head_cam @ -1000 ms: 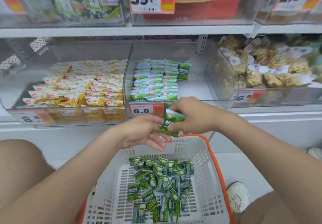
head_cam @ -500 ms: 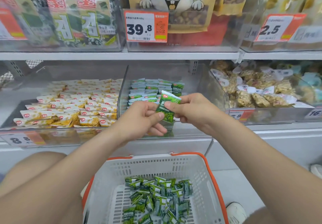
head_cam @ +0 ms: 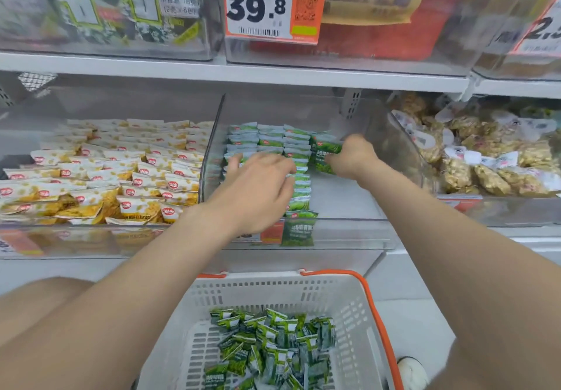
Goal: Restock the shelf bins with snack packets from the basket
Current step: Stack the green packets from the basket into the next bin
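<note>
A white basket with an orange rim stands on the floor below me, holding several green snack packets. The middle clear shelf bin holds neat rows of the same green packets. My right hand reaches deep into this bin and grips a green packet at the right end of the rows. My left hand hovers over the rows with fingers spread, touching or just above the packets.
The left bin holds several yellow-and-white packets. The right bin holds clear bags of brown snacks. A shelf above carries bins and a 39.8 price tag. My knees and a white shoe flank the basket.
Both hands moved from in front of the bin into it. The right hand carried the green packet to the right end of the rows; the left hand let go and spread over them.
</note>
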Available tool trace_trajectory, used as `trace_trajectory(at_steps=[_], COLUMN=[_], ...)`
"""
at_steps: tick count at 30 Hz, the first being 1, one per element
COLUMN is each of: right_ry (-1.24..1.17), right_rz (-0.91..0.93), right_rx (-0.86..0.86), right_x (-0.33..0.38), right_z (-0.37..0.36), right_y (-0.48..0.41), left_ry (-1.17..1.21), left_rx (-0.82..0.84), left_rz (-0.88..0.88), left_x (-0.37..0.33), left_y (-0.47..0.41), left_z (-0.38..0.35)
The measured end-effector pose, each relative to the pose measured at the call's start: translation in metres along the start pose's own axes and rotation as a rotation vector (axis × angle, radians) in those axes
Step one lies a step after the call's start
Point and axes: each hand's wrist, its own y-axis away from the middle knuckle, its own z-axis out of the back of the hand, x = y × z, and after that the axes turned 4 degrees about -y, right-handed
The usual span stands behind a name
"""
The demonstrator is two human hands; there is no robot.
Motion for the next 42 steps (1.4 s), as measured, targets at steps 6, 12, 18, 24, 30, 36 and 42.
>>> trace_trajectory(at_steps=[6,12,18,24,30,36,42], right_ry=[0.201,0.067,-0.144,0.019,0.202,0.139,0.447], right_rz=[0.049,-0.013,-0.022,0.031,0.125,0.500,0.633], right_rx=[-0.023,-0.016,0.042,0.075,-0.029,-0.153,0.506], right_x=[0.003,0.005,0.001,0.014,0.027,0.041,0.027], right_z=[-0.019,-0.026,-0.025,-0.008,0.001,0.019,0.007], right_y=[-0.033,-0.040,-0.032,0.006,0.045,0.134,0.209], left_ry=[0.054,0.047,0.124,0.087,0.190,0.238,0.051], left_rx=[0.116,0.055,-0.048,-0.026,-0.110,-0.324,0.503], left_rz=[0.058,0.151,0.270,0.330,0.182,-0.026,-0.132], left_x=[0.007,0.009,0.015,0.027,0.028,0.001,-0.008], left_y=[-0.001,0.003,0.002,-0.001,0.011,0.052,0.098], left_z=[-0.008,-0.008,-0.007,-0.006,0.004,0.031,-0.011])
